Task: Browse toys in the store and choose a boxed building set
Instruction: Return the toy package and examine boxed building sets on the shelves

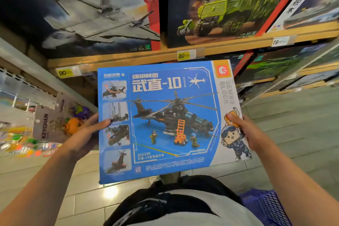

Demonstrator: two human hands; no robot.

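Observation:
A flat blue boxed building set with a black helicopter printed on it is held face up in front of me, below the shelves. My left hand grips its left edge, thumb on the printed face. My right hand grips the right edge, thumb on top near the cartoon figure. The fingers of both hands are hidden under the box.
On the wooden shelf above stand a grey jet fighter box and a green truck box, with yellow price tags below. More boxes fill lower shelves at right. Keychain cards hang at left. A blue basket sits at lower right.

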